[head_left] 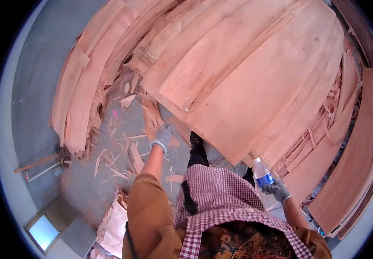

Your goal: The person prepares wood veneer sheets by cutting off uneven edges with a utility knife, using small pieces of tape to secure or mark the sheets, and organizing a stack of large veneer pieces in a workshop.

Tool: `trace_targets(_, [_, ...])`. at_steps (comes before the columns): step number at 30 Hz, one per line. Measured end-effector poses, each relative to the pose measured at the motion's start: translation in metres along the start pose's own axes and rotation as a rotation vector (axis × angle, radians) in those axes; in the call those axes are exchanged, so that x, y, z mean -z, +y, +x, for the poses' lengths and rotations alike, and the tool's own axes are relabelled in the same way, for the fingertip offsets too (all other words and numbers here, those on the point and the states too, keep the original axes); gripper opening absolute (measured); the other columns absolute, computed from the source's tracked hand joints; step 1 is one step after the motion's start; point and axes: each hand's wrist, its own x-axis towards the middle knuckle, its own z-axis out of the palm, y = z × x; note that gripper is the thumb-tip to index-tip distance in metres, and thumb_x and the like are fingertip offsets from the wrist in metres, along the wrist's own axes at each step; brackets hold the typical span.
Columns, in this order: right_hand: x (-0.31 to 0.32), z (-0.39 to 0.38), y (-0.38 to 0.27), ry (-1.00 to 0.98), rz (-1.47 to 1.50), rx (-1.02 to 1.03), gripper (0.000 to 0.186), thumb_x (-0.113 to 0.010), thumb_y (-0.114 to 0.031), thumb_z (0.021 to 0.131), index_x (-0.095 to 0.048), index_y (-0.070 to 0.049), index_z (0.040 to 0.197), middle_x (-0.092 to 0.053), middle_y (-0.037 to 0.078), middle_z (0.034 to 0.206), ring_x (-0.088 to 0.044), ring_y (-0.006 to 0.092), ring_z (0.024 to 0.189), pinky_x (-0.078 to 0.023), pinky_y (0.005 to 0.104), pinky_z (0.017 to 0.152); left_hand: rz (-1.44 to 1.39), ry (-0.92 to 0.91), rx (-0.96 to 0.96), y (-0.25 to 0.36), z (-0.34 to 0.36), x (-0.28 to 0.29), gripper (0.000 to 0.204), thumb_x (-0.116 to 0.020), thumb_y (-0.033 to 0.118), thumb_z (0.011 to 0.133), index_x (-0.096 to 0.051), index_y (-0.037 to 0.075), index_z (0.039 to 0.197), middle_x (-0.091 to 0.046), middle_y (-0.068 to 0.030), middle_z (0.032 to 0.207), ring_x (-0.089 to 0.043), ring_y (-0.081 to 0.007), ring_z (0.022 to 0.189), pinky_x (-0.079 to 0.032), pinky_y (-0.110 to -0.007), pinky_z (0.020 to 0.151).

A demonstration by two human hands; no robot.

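Note:
Wide sheets of pinkish-tan wood veneer (247,82) lie in a large stack in front of me. My left hand (163,134), in a grey glove, is low beside the stack's near left corner. Its fingers look closed at the lower end of a torn veneer strip (151,115), though the exact grip is partly hidden. Over on the right, my gloved right hand (278,191) is wrapped round a clear plastic bottle (263,173) with a blue label and white cap. The bottle tilts up toward the stack's near edge, by a small wooden end piece (251,158).
More veneer is piled at the left (85,86), and curved sheets (352,151) lean at the right. Veneer scraps (116,162) litter the grey floor (89,181) to my left. My dark shoe (196,139) is close to the stack's near edge. A grey wall (39,86) bounds the left side.

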Motion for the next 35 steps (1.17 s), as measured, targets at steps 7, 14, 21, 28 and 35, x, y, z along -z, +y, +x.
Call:
trace_targets(7, [-0.084,0.057,-0.024,-0.210,-0.115,-0.031,0.051,-0.077,-0.021,0.075,-0.054,0.001,0.115,-0.062,0.002,0.102,-0.057,0.0109,0.089,-0.048,0.0272,0.082,-0.325,0.217,0.160,0.012,0.117,0.049,0.035,-0.060,0.040,0.086,-0.058,0.008,0.071,-0.045,0.0026,0.058,-0.041,-0.0107,0.049,-0.033,-0.025,0.047])
trace_targets(14, [-0.109,0.100,-0.024,-0.018,-0.037,-0.153,0.049,-0.079,-0.021,0.072,-0.057,-0.002,0.112,-0.063,0.000,0.096,-0.058,0.0091,0.084,-0.048,0.0244,0.075,-0.585,0.247,0.213,-0.027,0.203,0.051,0.045,-0.062,0.045,0.085,-0.059,0.003,0.100,-0.047,0.0026,0.070,-0.041,-0.0076,0.059,-0.034,-0.022,0.050])
trace_targets(21, [-0.117,0.112,-0.009,-0.128,-0.152,-0.257,0.052,-0.076,-0.026,0.075,-0.054,0.001,0.113,-0.063,0.004,0.099,-0.057,0.0108,0.087,-0.047,0.0263,0.081,-0.892,0.273,-0.044,-0.051,0.262,0.062,0.061,-0.073,0.025,0.078,-0.045,0.002,0.127,-0.050,-0.0080,0.125,-0.048,-0.0188,0.110,-0.040,-0.030,0.094])
trace_targets(28, [-0.116,0.118,0.025,-0.183,-0.236,-0.055,0.058,-0.076,-0.019,0.076,-0.049,-0.003,0.124,-0.060,0.003,0.109,-0.056,0.0132,0.094,-0.046,0.0286,0.086,-0.756,0.248,-0.114,0.039,0.196,0.043,0.065,-0.077,0.009,0.071,-0.045,-0.003,0.125,-0.051,-0.0100,0.121,-0.049,-0.0198,0.108,-0.041,-0.032,0.096])
trace_targets(35, [-0.117,0.094,-0.035,-0.151,-0.742,-0.005,0.059,-0.074,-0.044,0.074,-0.057,-0.004,0.113,-0.065,0.014,0.099,-0.059,0.0222,0.091,-0.026,0.0292,0.106,0.082,0.565,-0.665,0.153,0.088,-0.009,0.072,-0.076,0.014,0.074,-0.039,-0.001,0.134,-0.047,-0.0145,0.134,-0.043,-0.0222,0.123,-0.026,-0.030,0.109])
